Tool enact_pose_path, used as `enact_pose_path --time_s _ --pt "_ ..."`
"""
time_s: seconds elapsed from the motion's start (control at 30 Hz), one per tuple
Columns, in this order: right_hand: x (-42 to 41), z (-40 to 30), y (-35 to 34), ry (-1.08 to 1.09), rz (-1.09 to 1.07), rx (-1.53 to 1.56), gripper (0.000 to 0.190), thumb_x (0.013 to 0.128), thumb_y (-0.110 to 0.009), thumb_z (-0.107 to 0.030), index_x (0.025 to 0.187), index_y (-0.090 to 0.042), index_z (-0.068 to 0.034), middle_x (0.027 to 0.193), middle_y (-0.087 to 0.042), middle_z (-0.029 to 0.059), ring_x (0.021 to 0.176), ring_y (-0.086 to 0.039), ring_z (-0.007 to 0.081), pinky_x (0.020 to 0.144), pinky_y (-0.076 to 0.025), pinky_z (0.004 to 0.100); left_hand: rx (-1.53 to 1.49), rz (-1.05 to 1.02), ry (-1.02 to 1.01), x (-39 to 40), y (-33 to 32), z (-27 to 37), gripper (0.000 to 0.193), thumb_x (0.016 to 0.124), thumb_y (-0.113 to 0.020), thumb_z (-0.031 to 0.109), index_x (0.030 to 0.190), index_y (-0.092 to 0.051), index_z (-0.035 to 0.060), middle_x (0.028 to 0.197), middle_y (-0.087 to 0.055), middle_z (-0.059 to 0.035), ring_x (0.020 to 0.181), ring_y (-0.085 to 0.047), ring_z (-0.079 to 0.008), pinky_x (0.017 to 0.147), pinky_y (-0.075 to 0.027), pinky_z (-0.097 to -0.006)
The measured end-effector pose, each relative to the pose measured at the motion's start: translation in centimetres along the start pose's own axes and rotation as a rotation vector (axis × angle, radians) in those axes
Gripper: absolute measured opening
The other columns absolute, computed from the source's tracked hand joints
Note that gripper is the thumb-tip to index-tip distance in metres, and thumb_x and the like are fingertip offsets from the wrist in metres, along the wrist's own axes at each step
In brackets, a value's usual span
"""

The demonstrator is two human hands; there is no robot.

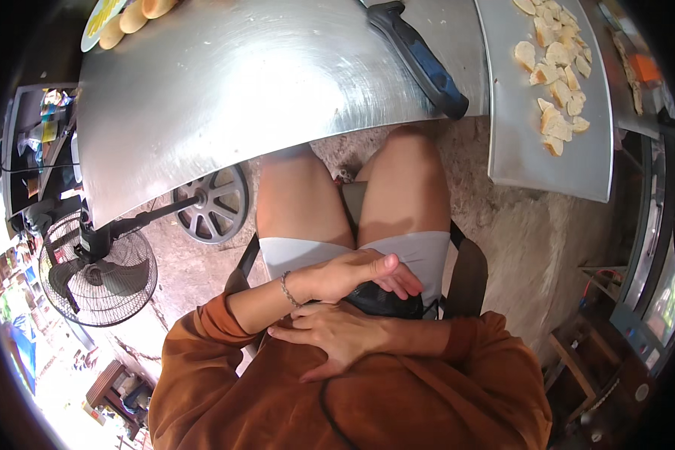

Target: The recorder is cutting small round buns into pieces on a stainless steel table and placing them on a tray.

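Note:
My left hand (363, 275) is held over my lap, empty, with the thumb raised apart from the fingers. A chain bracelet (287, 289) circles that wrist. Just below it my right hand (340, 334) lies against my brown shirt (337, 410), fingers spread and holding nothing. Part of a black item (382, 301), perhaps a pouch, shows in my lap behind the hands. Ahead stands a metal-topped table (174, 112). On it lies a tool with a black and blue handle (422, 62), close to the near edge; I cannot make out its blade.
Bread pieces (559, 62) lie scattered on a metal tray (517, 146) at the right. Several small loaves (134, 18) sit beside a plate (93, 39) at the far left. A caged fan (95, 270) stands left of my chair (467, 275). Wooden furniture (585, 360) is at lower right.

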State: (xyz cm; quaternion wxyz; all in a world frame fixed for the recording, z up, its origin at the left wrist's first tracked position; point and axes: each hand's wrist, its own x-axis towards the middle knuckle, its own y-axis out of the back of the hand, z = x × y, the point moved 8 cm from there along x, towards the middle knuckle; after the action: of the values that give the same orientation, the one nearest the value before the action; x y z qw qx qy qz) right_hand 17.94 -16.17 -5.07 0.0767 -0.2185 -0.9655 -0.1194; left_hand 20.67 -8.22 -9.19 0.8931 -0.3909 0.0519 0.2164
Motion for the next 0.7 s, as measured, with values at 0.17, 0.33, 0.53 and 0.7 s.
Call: enact_pose_path --time_s 0.17,0.33,0.53,0.7 --pt "0.6 0.3 2.8 0.013 0.082 0.04 0.085 0.091 -0.084 -0.055 0.149 -0.064 0.002 0.111 -0.069 0.0169 0.103 -0.068 0.0316 0.103 -0.053 0.0484 -0.077 0.083 -0.137 -0.6 2.4 2.5 0.11 0.108 -0.026 0.085 0.144 -0.065 -0.011 0.146 -0.068 -0.0263 0.137 -0.065 -0.0343 0.121 -0.046 -0.0468" --pt "1.4 -0.9 8.3 0.08 0.199 -0.128 0.065 0.09 -0.088 -0.046 0.133 -0.075 0.001 0.093 -0.069 0.0081 0.09 -0.07 0.0228 0.117 -0.047 0.0612 0.291 0.515 -0.256 -7.0 5.0 10.1 0.097 0.108 -0.042 0.08 0.142 -0.067 -0.0078 0.138 -0.072 -0.024 0.127 -0.07 -0.0332 0.11 -0.053 -0.0423" --pt "1.4 0.4 13.5 0.014 0.427 -0.017 0.044 0.082 -0.094 -0.029 0.113 -0.081 0.0 0.084 -0.069 0.0066 0.083 -0.072 0.0225 0.122 -0.045 0.0637 1.096 1.073 -0.946 -21.4 5.2 18.4 0.069 0.109 -0.064 0.055 0.132 -0.07 -0.0098 0.125 -0.076 -0.0255 0.115 -0.073 -0.0313 0.096 -0.056 -0.0427" --pt "1.0 2.5 13.3 -0.071 0.466 -0.093 0.042 0.082 -0.094 -0.028 0.112 -0.08 -0.001 0.085 -0.069 0.0078 0.083 -0.071 0.0242 0.109 -0.055 0.051 1.681 1.808 -0.481 -25.7 9.7 20.3 0.056 0.122 -0.044 0.037 0.139 -0.068 -0.0104 0.136 -0.075 -0.0206 0.124 -0.07 -0.0308 0.11 -0.052 -0.0445"
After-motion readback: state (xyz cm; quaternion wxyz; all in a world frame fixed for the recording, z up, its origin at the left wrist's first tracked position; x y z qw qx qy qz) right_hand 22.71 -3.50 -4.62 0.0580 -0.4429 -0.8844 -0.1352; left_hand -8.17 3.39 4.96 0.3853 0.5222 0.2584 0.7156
